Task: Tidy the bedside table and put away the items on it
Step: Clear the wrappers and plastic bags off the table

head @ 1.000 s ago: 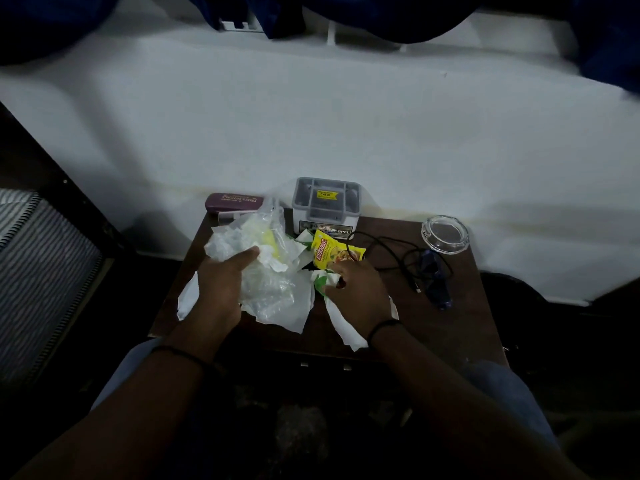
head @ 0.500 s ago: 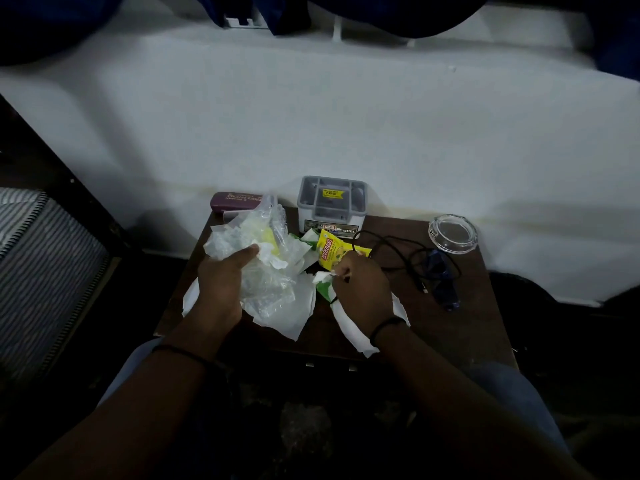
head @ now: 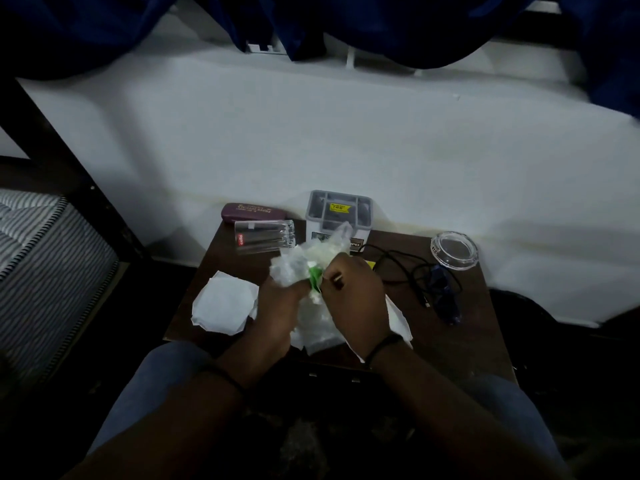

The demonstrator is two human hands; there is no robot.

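A crumpled clear plastic bag (head: 311,268) is held above the middle of the bench (head: 460,344), bunched between the two hands. The grip of the left hand (head: 277,310) is closed around the bag's lower left side, fingers curled into the film. The grip of the right hand (head: 353,289) pinches a green scrap (head: 314,281) at the bag's mouth, apparently being pushed inside; how deep it sits cannot be told.

The bag has no clean long axis, being wadded, but its bulk runs from the grips away toward the wall, with a loose peak pointing up and away. A white wrapper (head: 225,306) lies flat to the left of the left grip, and more white paper (head: 398,317) is trapped under the right wrist.

Several slips are judged possible. The film is thin and slack, so the scrap could be squeezed out past the mouth instead of in. The drinking glass (head: 265,236) lies on its side just beyond the left grip, its long axis running left to right; it could be set rolling by a brush from the bag. The black cable (head: 398,268), to the right of the right grip, could be snagged and the blue object (head: 445,296) dragged with it. The glass ashtray (head: 454,250) sits farther right, near the bench edge.
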